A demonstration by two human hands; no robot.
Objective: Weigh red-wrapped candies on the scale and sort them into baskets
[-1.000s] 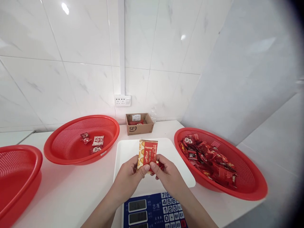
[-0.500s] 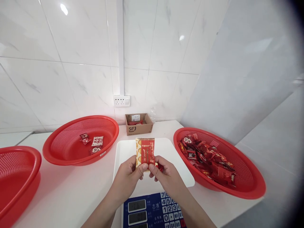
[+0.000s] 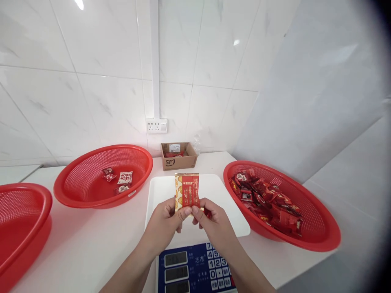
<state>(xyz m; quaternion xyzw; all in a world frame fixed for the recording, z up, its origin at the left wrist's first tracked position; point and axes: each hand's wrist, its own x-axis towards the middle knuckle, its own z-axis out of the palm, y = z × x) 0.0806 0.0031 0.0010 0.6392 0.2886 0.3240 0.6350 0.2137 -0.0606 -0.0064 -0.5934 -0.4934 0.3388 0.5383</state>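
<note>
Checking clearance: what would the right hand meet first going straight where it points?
Likely the left hand, pinching the same snack packet right beside the right hand, above the scale tray; depth is unclear.

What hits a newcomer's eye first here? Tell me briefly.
The red-and-gold packet, pinched upright by the left hand and right hand above the white scale tray at the centre. Next, the full red basket on the right, heaped with red packets, and the sparser red basket left of the tray.

Cardboard box (image 3: 174, 162) below wall socket (image 3: 157, 125)
</note>
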